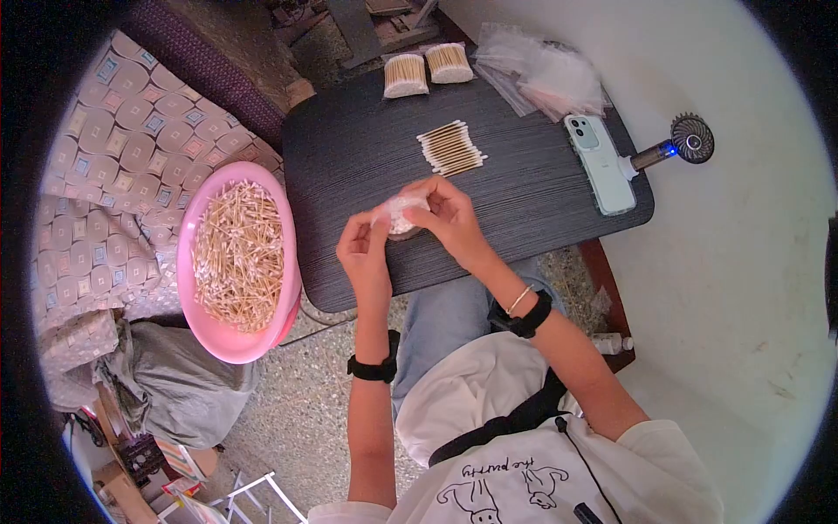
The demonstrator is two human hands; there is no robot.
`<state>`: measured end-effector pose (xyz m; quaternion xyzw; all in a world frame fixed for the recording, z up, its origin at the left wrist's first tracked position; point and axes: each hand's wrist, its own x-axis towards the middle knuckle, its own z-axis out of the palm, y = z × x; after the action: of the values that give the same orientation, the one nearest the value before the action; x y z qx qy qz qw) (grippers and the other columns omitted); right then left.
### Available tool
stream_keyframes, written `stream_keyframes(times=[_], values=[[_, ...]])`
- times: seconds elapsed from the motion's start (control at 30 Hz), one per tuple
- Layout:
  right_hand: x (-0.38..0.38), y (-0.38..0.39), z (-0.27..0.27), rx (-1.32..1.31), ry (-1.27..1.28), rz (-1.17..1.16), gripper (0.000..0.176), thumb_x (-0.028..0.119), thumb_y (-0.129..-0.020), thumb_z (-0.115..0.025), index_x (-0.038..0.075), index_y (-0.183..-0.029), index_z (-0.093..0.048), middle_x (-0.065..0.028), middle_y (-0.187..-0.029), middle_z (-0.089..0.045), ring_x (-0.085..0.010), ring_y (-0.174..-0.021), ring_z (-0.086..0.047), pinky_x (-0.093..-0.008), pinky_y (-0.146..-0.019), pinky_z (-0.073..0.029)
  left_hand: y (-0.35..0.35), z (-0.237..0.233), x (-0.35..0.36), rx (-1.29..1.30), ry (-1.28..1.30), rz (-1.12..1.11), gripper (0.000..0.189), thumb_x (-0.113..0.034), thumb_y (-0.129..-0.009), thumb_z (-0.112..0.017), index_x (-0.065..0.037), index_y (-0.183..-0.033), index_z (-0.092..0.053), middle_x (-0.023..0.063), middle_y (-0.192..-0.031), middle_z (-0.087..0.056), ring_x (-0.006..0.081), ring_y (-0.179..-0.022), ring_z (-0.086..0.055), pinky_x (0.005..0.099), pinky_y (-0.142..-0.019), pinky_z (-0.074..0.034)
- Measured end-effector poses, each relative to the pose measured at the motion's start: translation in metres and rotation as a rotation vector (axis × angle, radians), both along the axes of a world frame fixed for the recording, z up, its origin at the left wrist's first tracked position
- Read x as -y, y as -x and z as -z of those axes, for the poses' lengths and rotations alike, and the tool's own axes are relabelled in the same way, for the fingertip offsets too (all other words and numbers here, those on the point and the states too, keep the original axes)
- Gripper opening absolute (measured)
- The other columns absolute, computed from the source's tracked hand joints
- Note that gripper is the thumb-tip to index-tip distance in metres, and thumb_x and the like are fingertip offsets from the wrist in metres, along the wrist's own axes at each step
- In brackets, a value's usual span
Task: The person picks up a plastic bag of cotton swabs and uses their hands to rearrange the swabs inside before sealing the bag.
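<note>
Between my two hands, over the near part of the dark table, is a clear bag of cotton swabs with white tips facing up. My left hand grips its left side, fingers and thumb closed on it. The right side is pinched by my right hand. Just beyond my hands lies a small row of loose cotton swabs. Two packed bags of swabs, the left one and the right one, stand at the far edge.
A pink basin heaped with loose swabs is left of the table. Empty clear plastic bags lie at the far right corner. Near the right edge are a phone and a small fan, close to the wall.
</note>
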<state>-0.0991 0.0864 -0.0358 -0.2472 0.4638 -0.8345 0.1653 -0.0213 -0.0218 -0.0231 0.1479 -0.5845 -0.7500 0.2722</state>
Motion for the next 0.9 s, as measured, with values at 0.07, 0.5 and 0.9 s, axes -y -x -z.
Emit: stream_keyframes(times=[0.07,0.5,0.9], values=[[0.004,-0.001,-0.001,-0.020,-0.032,0.040,0.014,0.003,-0.082,-0.063,0.004,-0.085,-0.050,-0.0017,-0.088,-0.054,-0.0076,-0.087,-0.053,-0.0240,-0.077,-0.043,0.001,0.003,-0.001,0.069,0.055,-0.033,0.006,-0.005,-0.089,-0.056,0.000,-0.088,-0.058,0.0027,-0.088,-0.060,0.0074,-0.081,-0.054,0.0228,-0.073,-0.043],[0.011,0.005,-0.009,0.007,-0.175,0.063,0.019,0.006,-0.079,-0.064,0.006,-0.082,-0.045,0.0032,-0.076,-0.048,-0.0029,-0.073,-0.045,-0.0207,-0.062,-0.038,0.016,0.001,0.001,0.055,-0.017,0.045,0.011,-0.010,-0.089,-0.057,-0.004,-0.081,-0.054,-0.0020,-0.080,-0.055,0.0037,-0.072,-0.048,0.0190,-0.066,-0.038],[0.014,0.005,-0.003,0.090,-0.111,0.107,0.020,0.020,-0.085,-0.064,0.003,-0.090,-0.053,0.0021,-0.079,-0.051,-0.0042,-0.073,-0.046,-0.0216,-0.062,-0.040,0.007,0.005,0.000,0.007,0.073,0.083,0.020,-0.019,-0.092,-0.057,-0.001,-0.100,-0.060,0.0007,-0.092,-0.061,0.0060,-0.082,-0.054,0.0209,-0.072,-0.043]])
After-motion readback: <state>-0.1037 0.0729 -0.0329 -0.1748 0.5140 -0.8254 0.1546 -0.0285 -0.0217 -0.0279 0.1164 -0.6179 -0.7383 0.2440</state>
